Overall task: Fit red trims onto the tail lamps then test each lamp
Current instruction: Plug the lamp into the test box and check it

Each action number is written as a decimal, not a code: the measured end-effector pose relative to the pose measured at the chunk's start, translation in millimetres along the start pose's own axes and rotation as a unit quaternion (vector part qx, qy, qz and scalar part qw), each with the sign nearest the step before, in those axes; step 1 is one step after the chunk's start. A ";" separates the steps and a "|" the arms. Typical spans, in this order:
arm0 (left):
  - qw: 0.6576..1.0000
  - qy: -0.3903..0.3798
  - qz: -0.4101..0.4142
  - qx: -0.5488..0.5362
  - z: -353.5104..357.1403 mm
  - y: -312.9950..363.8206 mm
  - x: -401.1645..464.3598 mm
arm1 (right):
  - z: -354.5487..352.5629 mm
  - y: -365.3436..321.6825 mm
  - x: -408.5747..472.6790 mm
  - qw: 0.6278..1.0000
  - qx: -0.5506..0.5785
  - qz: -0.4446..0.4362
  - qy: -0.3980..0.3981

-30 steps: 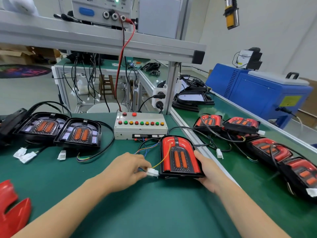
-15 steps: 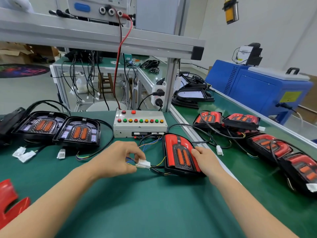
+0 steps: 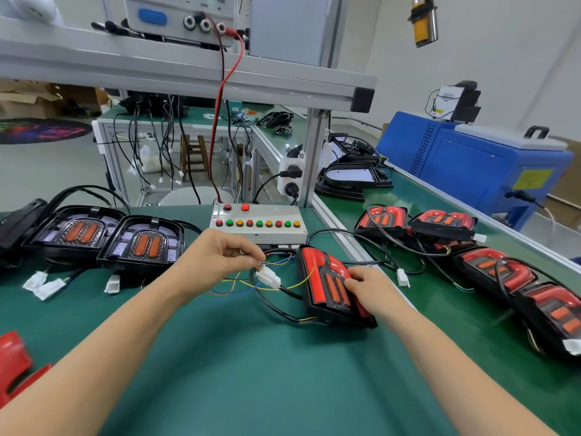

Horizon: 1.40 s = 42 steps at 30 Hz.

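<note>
Lamp (image 3: 327, 286) under right hand (image 3: 369, 286); connector (image 3: 268, 276) at left hand (image 3: 217, 258).

- The table (image 3: 251, 372) fills the lower frame; the button box (image 3: 261, 226) sits on it at centre.
- Just below-right of the box lies a lamp (image 3: 330, 287), with the right hand (image 3: 371, 287) on it.
- The left hand (image 3: 217, 259) is left of the lamp, over the wires (image 3: 239, 286), pinching them just above the connector (image 3: 267, 276).
- Two open lamps (image 3: 103, 237) lie side by side at mid left; loose plugs (image 3: 47, 286) lie below them.
- A trim (image 3: 15, 363) lies at the lower left edge.
- Finished lamps (image 3: 471, 256) run along the right side, on the belt (image 3: 440, 294).
- A power supply (image 3: 182, 18) stands on the shelf (image 3: 188, 77) at the top.
</note>
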<state>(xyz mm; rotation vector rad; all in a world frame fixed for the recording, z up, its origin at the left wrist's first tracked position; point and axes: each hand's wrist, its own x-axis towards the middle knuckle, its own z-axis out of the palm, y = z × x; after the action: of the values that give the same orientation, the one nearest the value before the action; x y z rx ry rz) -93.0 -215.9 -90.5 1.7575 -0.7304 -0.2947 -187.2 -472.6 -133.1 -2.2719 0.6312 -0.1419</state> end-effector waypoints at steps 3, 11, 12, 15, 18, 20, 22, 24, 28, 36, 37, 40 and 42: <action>1.000 -0.017 -0.002 0.007 -3.7 3.8 -0.7 | 1.9 -1.6 -3.6 0.998 0.048 -0.009 -0.034; 0.965 -0.082 -0.003 0.250 -4.1 1.9 3.5 | 17.8 -27.7 1.4 0.980 -0.113 -0.150 0.064; 0.968 -0.076 -0.001 0.239 -3.6 2.5 3.9 | 20.7 -34.3 0.0 0.974 -0.104 -0.189 0.071; 0.980 -0.058 -0.009 0.191 -4.4 3.4 5.6 | 32.4 -51.6 -10.1 0.959 -0.104 -0.264 0.010; 0.987 -0.050 -0.015 0.150 -4.7 3.0 7.4 | 44.2 -61.0 -18.2 0.949 -0.085 -0.300 -0.040; 0.992 -0.035 -0.019 0.121 -2.9 1.9 8.2 | 48.9 -65.9 -21.0 0.948 -0.047 -0.311 -0.053; 0.996 -0.019 -0.019 0.089 -0.4 1.7 8.8 | 52.5 -69.4 -22.0 0.946 -0.035 -0.315 -0.062; 0.997 -0.018 -0.010 0.074 -0.1 2.4 7.9 | 55.5 -71.0 -21.7 0.947 -0.028 -0.312 -0.070; 0.985 -0.079 0.068 0.139 -6.9 2.5 3.0 | 54.0 -72.3 -22.1 0.950 -0.012 -0.293 -0.107; 0.953 -0.093 0.139 0.254 -10.9 -2.7 -1.9 | 51.3 -73.7 -21.1 0.951 0.003 -0.266 -0.158; 0.943 -0.092 0.153 0.280 -11.0 -2.9 -2.5 | 50.9 -73.7 -21.4 0.950 0.012 -0.264 -0.164; 0.902 -0.088 0.202 0.370 -10.5 -3.1 -4.7 | 50.0 -74.6 -22.2 0.950 0.014 -0.259 -0.172; 0.864 -0.080 0.249 0.430 -9.3 -4.9 -6.2 | 50.1 -74.9 -22.1 0.953 -0.004 -0.253 -0.167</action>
<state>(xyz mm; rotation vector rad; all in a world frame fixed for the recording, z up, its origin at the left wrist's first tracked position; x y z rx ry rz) -91.2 -204.2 -93.3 2.2785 -1.5692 0.3038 -162.4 -385.3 -113.8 -2.3467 -0.1357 0.0020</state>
